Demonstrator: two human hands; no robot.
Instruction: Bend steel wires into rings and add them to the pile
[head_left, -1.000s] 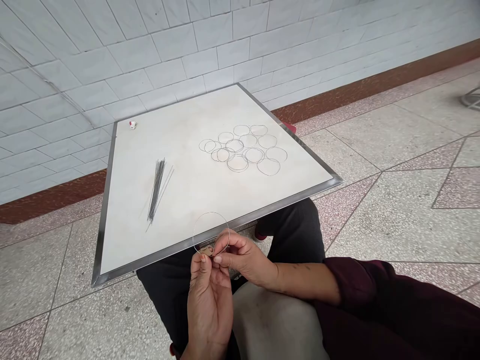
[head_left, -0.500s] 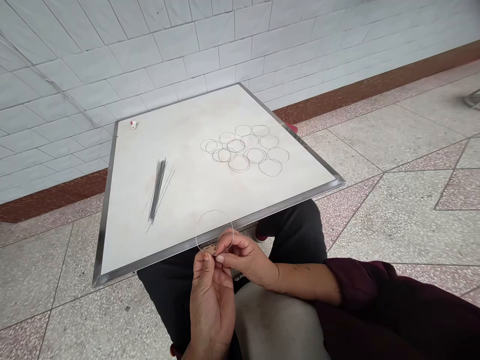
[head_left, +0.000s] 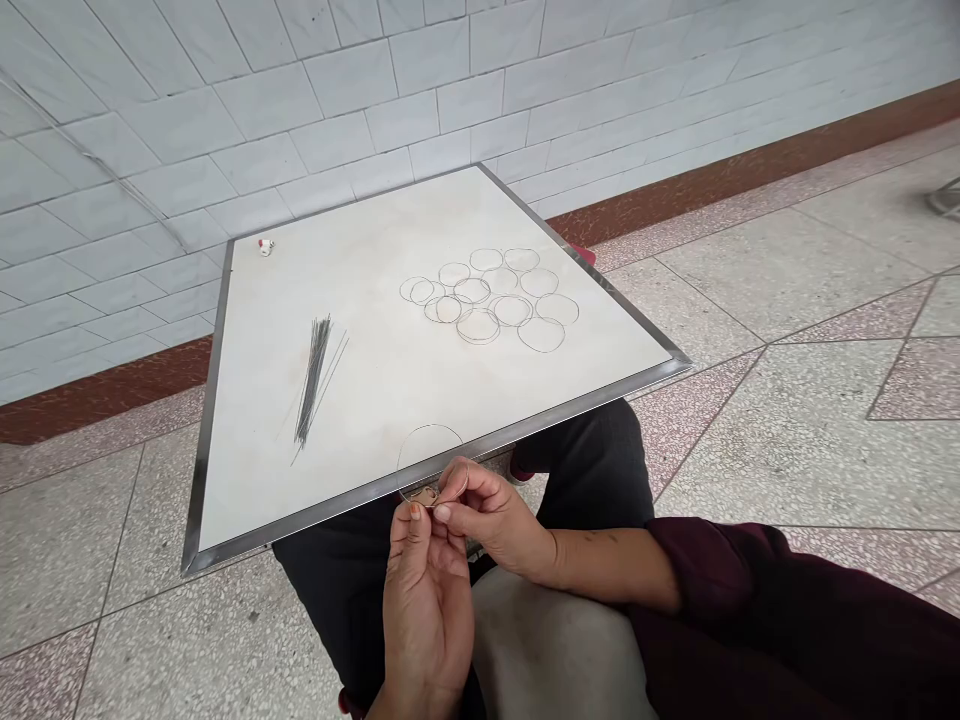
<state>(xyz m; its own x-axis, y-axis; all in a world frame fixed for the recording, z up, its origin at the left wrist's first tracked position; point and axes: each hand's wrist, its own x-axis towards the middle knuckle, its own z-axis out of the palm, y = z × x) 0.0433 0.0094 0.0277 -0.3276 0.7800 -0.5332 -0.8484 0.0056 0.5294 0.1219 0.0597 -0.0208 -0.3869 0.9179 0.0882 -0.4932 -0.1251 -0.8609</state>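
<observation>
A thin wire ring stands up at the table's near edge, pinched at its lower side by both hands. My left hand, palm up, grips the wire between thumb and fingers. Close beside it on the right, my right hand pinches the same wire with thumb and forefinger. The fingertips of the two hands nearly touch, and they hide the wire's ends. Several wire rings lie flat and partly overlapping on the right half of the table. A bundle of straight dark wires lies on the left half.
The white table has a metal rim. A small red and white object sits at its far left corner. Behind the table is a tiled wall. My dark-clad legs are under the near edge.
The ring in my hands has tilted and shifted slightly right, and its outline looks narrower. Both hands have moved very little and still pinch the wire.
</observation>
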